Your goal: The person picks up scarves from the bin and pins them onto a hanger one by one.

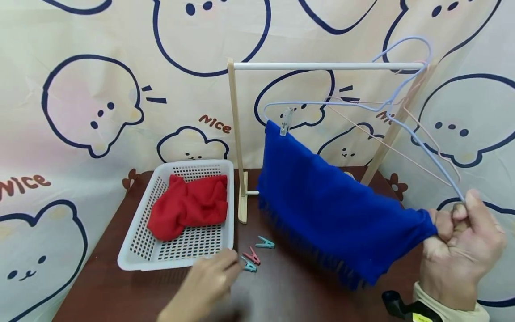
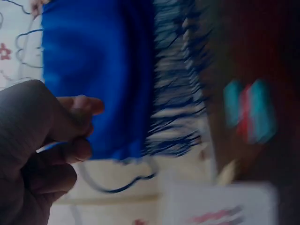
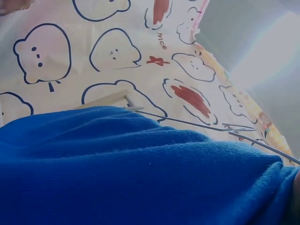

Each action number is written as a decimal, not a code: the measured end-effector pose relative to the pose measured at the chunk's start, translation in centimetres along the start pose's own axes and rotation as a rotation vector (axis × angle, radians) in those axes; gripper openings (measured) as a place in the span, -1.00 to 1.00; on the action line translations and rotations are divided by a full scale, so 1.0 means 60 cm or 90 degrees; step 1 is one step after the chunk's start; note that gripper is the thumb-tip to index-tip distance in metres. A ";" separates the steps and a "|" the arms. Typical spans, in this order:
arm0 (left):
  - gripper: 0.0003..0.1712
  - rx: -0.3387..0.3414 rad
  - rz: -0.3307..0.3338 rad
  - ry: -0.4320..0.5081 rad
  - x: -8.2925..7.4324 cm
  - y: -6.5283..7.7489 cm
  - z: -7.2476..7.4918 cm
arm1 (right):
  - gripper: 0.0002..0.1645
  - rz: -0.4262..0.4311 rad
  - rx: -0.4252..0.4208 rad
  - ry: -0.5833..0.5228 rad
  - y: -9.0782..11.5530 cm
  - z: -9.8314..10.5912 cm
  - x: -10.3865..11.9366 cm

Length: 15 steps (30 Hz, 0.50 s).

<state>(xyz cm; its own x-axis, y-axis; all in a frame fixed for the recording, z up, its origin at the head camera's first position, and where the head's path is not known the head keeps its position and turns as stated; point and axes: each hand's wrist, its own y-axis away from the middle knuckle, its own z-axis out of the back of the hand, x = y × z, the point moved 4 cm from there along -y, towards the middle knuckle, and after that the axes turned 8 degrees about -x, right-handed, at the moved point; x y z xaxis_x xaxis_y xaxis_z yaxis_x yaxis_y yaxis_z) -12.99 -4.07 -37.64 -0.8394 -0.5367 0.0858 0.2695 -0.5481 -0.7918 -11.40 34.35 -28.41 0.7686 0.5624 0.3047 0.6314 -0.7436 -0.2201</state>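
A blue fringed scarf (image 1: pixel 322 192) hangs slantwise from a light-blue hanger (image 1: pixel 334 103). One clear clothespin (image 1: pixel 286 121) clips its left corner to the hanger's left end. My right hand (image 1: pixel 462 241) grips the hanger's right end together with the scarf's other corner, out to the right. My left hand (image 1: pixel 211 281), blurred, is low in front of the basket, near two teal clothespins (image 1: pixel 249 265) and a red clothespin (image 1: pixel 252 256) on the table. In the left wrist view its fingers (image 2: pixel 51 168) are loosely bent, with nothing visible between them.
A white perforated basket (image 1: pixel 134 232) with a red cloth (image 1: pixel 189 205) in it stands at the left. Behind the scarf stands a wooden rack with a white bar (image 1: pixel 322 66). A pink hanger (image 1: pixel 432 143) hangs at its right end.
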 end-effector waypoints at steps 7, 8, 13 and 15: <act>-0.70 0.192 0.079 -0.018 -0.003 0.063 -0.089 | -0.61 0.085 -0.047 0.033 -0.007 -0.008 0.007; -0.69 0.212 0.090 -0.019 0.000 0.068 -0.096 | -0.63 0.090 -0.051 0.022 -0.007 -0.008 0.009; -0.70 0.322 0.150 0.008 0.014 0.091 -0.125 | -0.67 0.070 -0.057 -0.006 -0.001 0.001 0.013; -0.73 0.341 0.168 0.000 0.014 0.099 -0.137 | -0.67 0.061 -0.067 -0.007 -0.001 0.005 0.013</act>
<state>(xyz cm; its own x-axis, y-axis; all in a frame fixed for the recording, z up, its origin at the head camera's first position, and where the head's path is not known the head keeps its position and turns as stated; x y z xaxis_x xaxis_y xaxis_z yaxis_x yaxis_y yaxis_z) -15.97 -2.53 -47.22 -0.7117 -0.6987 -0.0725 0.6694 -0.6432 -0.3718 -10.82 34.94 -28.43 0.8261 0.4909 0.2768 0.5415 -0.8275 -0.1483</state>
